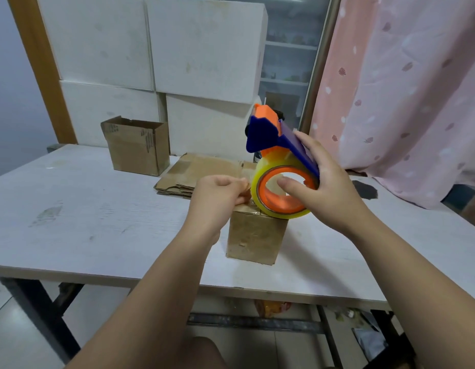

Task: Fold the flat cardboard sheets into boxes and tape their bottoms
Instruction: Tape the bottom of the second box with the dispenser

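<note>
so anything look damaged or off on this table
Only wear. The open cardboard box at the back has a ragged, torn top edge, and the table has a dark patch near its right edge. The small box being taped looks creased but stands upright.

Stands on dark metal legs as a scuffed whitish wood-grain tabletop [71, 209]. Carries a small upright brown cardboard box [253, 241] near the front middle, a stack of flat brown cardboard sheets [204, 169] behind it, and an open-topped brown cardboard box [136, 150] at the back left.
</note>
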Motion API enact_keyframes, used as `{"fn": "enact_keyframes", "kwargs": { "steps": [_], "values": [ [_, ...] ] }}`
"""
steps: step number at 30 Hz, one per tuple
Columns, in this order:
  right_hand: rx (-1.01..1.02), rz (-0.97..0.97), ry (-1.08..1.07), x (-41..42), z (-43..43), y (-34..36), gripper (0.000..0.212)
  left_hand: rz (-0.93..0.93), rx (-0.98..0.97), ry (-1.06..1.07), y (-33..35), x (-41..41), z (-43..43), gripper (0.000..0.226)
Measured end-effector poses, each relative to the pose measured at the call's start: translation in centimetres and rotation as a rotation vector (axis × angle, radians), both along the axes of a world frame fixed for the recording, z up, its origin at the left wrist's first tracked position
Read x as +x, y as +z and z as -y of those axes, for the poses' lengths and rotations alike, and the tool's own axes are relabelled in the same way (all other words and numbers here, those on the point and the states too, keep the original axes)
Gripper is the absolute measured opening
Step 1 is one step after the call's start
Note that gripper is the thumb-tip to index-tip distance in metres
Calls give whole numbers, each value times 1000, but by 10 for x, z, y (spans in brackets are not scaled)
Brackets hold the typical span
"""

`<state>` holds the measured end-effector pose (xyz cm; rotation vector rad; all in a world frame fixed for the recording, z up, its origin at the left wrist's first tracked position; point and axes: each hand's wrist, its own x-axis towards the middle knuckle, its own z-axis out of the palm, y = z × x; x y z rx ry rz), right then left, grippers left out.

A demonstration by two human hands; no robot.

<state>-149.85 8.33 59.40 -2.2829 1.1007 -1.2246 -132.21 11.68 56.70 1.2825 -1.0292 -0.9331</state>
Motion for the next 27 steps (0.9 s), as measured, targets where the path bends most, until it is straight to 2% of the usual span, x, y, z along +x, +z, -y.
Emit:
{"fn": "enact_keyframes", "kwargs": {
  "steps": [2,4,8,11,13,15,18,19,20,23,27],
  "values": [
    [35,33,42,2,-4,8,50,5,6,18,0,0,1,18],
    [42,53,62,2,-6,14,54,25,10,38,0,-1,2,17],
    [37,84,94,-5,-8,21,64,285,-4,69,6,-3,3,15],
    [64,141,120,-9,-10,19,60,425,17,64,12,-5,5,13],
    [83,148,117,-10,-10,17,59,372,46,49,13,-5,6,9],
    [109,129,117,-10,-12,18,59,220,79,16,15,-5,3,6],
    [88,5,113,-8,-13,22,58,-60,75,-33,18,-1,-5,13],
    [75,-36,108,-6,-13,23,59,-98,48,-21,15,-1,-8,13],
    [67,-63,110,-5,-13,24,62,-40,6,23,11,-1,-11,12],
    [85,-95,125,-2,-13,28,65,370,-138,236,-7,-9,-23,8],
    [102,-105,171,-6,-14,34,59,487,-171,342,-15,-18,-27,10]
  ]
}}
